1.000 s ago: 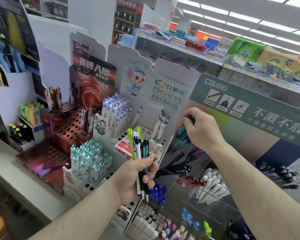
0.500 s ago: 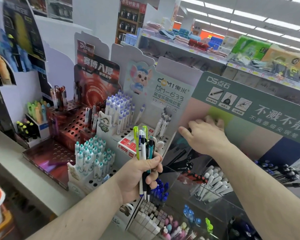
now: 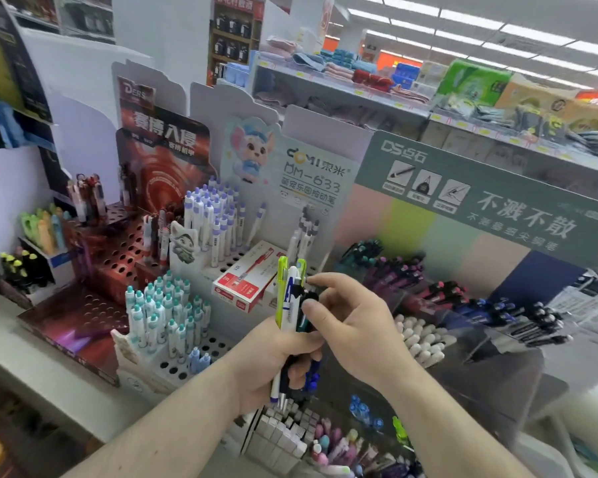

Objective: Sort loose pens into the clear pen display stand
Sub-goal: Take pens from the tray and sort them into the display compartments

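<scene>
Nearest to me the left hand has its grip clamped round a bundle of loose pens, a lime-green pair, a white one with blue print and a dark one among them; the bundle stands close to upright, long axis running bottom to top with a slight lean to the right, clicker ends up and tips poking out below the fist. The right hand has its grip pinched together on the dark pen at the bundle's right edge, thumb on the barrel and forefinger by the cap; I judge it is picking that one out. The risk I see is in that pull; if the left fist slackens to free one pen, its neighbours may slide down and drop into the trays of erasers and small items below, and if it stays tight the pen may snag by its clip on the next barrel. Beyond the hands sits the clear pen display stand, its tiers holding white-capped, pink-tipped and blue pens lying slanted; a pen carried across could go in the wrong tier, as the colours sit close together; behind it stands the green header card.
</scene>
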`<state>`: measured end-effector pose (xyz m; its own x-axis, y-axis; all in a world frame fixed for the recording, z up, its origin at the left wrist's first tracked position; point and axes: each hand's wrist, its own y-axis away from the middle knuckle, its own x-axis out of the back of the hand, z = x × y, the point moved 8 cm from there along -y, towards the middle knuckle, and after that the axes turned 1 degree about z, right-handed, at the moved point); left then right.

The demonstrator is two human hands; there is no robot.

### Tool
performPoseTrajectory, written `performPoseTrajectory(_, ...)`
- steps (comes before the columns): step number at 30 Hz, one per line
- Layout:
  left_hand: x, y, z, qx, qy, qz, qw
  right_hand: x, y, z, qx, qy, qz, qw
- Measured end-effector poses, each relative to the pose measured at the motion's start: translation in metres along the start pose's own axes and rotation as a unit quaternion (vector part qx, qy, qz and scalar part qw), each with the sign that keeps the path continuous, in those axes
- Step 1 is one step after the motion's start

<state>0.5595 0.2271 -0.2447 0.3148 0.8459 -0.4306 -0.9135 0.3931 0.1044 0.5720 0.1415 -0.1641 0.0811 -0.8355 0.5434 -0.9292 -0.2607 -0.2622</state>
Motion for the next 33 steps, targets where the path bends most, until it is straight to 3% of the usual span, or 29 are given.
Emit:
performPoseTrajectory(6,-0.016,-0.001,-0.01,0.036,0.013,-0.009,0.999,0.034,0.017,0.021,-0.043,-0.039,0.132,0.989)
performPoseTrajectory(11,-0.011,-0.004,-0.014,0.063,0.074,0.036,0.995,0.087,0.039,0.04,-0.105,-0.176,0.303,0.931)
performPoseTrajectory(16,-0.018,-0.01,-0.007,0.006,0.151,0.044,0.988,0.087,0.053,0.066,-0.2,-0.275,0.322,0.884)
performPoseTrajectory(22,-0.022,-0.015,0.005,-0.051,0.243,0.008,0.969,0.068,0.052,0.077,-0.242,-0.328,0.301,0.862)
performPoseTrajectory(25,-0.016,-0.012,0.006,-0.045,0.216,0.037,0.975,0.09,0.045,0.06,-0.174,-0.328,0.384,0.845)
performPoseTrajectory(28,-0.008,-0.006,0.006,-0.033,0.191,0.067,0.979,0.122,0.029,0.024,-0.047,-0.19,0.458,0.867)
performPoseTrajectory(33,0.0,0.001,0.006,-0.025,0.16,0.071,0.984,0.124,-0.012,-0.015,0.081,0.024,0.427,0.9)
